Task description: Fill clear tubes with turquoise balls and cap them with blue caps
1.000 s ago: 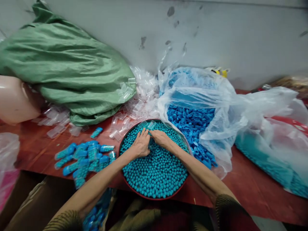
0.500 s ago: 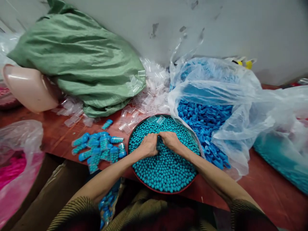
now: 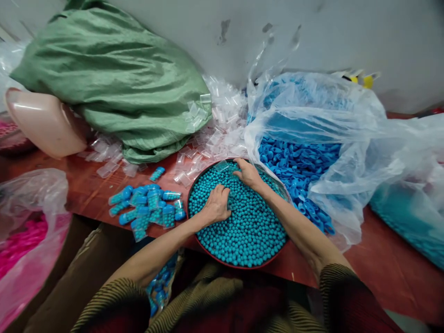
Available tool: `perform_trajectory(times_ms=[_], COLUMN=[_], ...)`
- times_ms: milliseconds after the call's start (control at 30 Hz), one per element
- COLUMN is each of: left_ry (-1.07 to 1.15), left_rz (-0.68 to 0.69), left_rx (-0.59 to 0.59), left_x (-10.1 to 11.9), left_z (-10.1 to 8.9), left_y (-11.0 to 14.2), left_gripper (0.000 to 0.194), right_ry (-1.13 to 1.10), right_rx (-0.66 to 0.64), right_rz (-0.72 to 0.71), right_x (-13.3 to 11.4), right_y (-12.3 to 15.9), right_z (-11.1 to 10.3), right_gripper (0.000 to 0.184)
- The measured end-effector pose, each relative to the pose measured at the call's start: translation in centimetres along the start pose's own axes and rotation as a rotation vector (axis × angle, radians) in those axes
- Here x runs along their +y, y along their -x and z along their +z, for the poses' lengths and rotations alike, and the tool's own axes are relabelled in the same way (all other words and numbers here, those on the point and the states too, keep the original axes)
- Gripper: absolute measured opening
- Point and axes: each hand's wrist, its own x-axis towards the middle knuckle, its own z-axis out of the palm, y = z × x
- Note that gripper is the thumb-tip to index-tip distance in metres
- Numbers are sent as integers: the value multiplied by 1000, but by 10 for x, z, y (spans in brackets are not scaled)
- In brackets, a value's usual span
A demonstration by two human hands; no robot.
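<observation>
A round red-rimmed basin point(image 3: 239, 267) holds a mass of small turquoise beads point(image 3: 243, 240). Over its left half, my left hand point(image 3: 215, 204) is curled with the thumb below the fingers; what it grips, perhaps a clear tube, is hard to make out. My right hand point(image 3: 249, 175) reaches over the far side of the basin, thumb and fingers apart. A clear plastic tube point(image 3: 222, 165) lies on the beads at the far rim, left of the right fingertips. Left of the basin is a pile of bead-filled tubes with blue caps point(image 3: 152, 200).
Loose clear tubes point(image 3: 225, 108) are heaped behind the basin, beside a green sack point(image 3: 132, 88). A clear bag of blue caps point(image 3: 298, 157) stands at right. Farther left are a pink tub point(image 3: 46, 122) and a bag of pink pieces point(image 3: 26, 240). A turquoise-filled bag point(image 3: 405, 222) lies far right.
My hands, close together over the beads before, have parted. The right one has moved away toward the far rim and its fingers have spread; the left stays over the basin's left half.
</observation>
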Motion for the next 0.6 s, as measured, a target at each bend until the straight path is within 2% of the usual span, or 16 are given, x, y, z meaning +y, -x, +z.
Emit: perform_trajectory(times_ms=[100,300,433,600], left_ry=[20,83,85,131], left_rz=[12,79,119,136], left_rx=[22,31,-11,-34], left_x=[1,-1,-6,-11], left_z=[-1,-2,0,2], left_y=[-1,-6,-11,-13], left_gripper=[60,59,63,82], right_ry=[-108,-474,-448,-391], right_rx=[2,17,-64,-51], right_rz=[-53,29,5,54], right_x=[6,0,-6,-6], right_y=[18,49,55,54], right_z=[-2,11,16,16], right_gripper=[33,14,9,14])
